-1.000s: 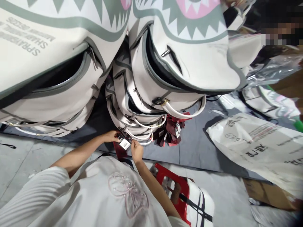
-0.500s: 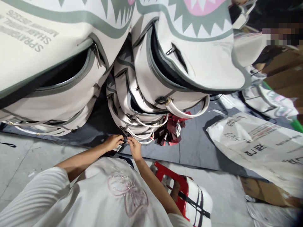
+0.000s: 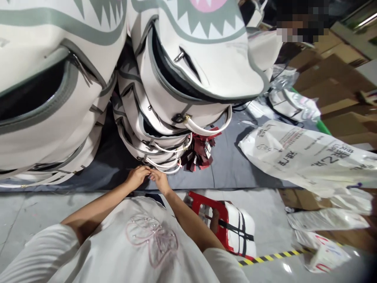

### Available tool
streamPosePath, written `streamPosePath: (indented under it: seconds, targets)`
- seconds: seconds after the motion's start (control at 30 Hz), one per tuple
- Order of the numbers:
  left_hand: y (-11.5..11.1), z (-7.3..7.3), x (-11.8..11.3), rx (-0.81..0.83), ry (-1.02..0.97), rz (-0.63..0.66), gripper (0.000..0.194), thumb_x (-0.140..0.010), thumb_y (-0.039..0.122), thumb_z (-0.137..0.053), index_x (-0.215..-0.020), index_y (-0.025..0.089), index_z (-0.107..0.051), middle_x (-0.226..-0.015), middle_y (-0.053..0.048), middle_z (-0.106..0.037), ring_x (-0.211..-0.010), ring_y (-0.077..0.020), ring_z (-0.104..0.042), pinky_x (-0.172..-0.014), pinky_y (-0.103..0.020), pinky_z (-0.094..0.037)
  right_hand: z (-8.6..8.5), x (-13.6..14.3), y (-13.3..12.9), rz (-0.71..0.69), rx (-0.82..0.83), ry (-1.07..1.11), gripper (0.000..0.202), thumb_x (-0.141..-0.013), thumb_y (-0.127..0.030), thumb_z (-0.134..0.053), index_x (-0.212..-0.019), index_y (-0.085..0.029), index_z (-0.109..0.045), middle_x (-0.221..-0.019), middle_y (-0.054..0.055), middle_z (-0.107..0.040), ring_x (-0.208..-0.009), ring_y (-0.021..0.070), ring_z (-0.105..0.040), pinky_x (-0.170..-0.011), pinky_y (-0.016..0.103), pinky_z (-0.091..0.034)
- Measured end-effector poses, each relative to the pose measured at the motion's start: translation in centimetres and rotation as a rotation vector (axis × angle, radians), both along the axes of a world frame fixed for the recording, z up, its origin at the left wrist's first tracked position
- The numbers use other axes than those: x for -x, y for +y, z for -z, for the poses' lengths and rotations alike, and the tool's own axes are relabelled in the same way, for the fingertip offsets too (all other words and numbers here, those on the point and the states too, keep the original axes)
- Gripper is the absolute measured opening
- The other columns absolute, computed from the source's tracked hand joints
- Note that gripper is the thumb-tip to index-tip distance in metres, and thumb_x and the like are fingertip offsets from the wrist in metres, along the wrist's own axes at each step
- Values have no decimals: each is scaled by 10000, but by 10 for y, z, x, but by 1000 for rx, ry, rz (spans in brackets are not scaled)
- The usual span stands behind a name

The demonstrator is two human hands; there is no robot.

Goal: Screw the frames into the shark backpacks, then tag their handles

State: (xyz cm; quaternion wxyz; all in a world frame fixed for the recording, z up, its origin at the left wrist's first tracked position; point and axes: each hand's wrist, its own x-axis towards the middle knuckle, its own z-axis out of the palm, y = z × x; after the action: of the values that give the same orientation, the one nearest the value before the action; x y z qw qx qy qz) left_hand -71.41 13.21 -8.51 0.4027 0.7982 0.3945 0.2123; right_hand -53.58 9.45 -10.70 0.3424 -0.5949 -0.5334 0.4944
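Observation:
Both my hands meet fingertip to fingertip at the foot of a stack of white bags (image 3: 165, 129) with grey trim. My left hand (image 3: 137, 177) and my right hand (image 3: 159, 180) pinch something small between them, right by the lowest bag's thin white handle (image 3: 165, 169). What they pinch is hidden by the fingers. A bunch of dark red hang tags (image 3: 197, 157) dangles from the bag handles just right of my hands. A second pile of the same bags (image 3: 44, 118) leans at the left.
The bags lie on a grey mat (image 3: 235, 169) on the floor. A red stool (image 3: 206, 200) with a white cushion stands by my right arm. A printed white sack (image 3: 300, 153) and cardboard (image 3: 338, 78) lie to the right. Another person (image 3: 300, 23) is at the top right.
A white tag held between my hands a second ago has gone out of sight as the fingers closed together. The view has swung to the right.

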Motion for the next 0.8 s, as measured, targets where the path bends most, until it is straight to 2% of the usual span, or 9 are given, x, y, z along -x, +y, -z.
streamPosePath:
  seconds: [0.13, 0.3, 0.63, 0.8]
  targets:
    - [11, 9, -6, 124, -15, 17, 290, -964, 370, -584, -1156, 157, -625, -1139, -73, -658, -980, -177, -654, -870, -390, -570, 8, 1, -3, 47, 109, 64, 293, -979, -388, -582, -1135, -142, -616, -983, 37, -665, -763, 127, -650, -668, 286, -575]
    - [16, 12, -6, 235, 20, 32, 321, -955, 377, -597, -1177, 145, -610, -1123, -71, -654, -948, -175, -657, -824, -374, -580, 5, -7, -2, 32, 142, 33, 283, -975, -385, -589, -1114, -141, -625, -990, 39, -667, -787, 132, -654, -693, 299, -579]
    - [14, -8, 1, 235, 157, 35, 294, -962, 376, -586, -1159, 161, -624, -1142, -74, -656, -990, -181, -651, -879, -396, -565, -19, -1, 0, -56, 4, -206, 247, -971, -378, -594, -1033, -147, -653, -1002, 41, -677, -880, 159, -658, -815, 362, -566]
    - [15, -20, -1, 224, 237, 43, 279, -961, 372, -587, -1147, 169, -630, -1146, -72, -655, -993, -179, -649, -877, -387, -565, -27, 2, -1, -81, -37, -278, 242, -976, -376, -586, -1020, -147, -655, -984, 36, -679, -867, 155, -658, -815, 361, -565]
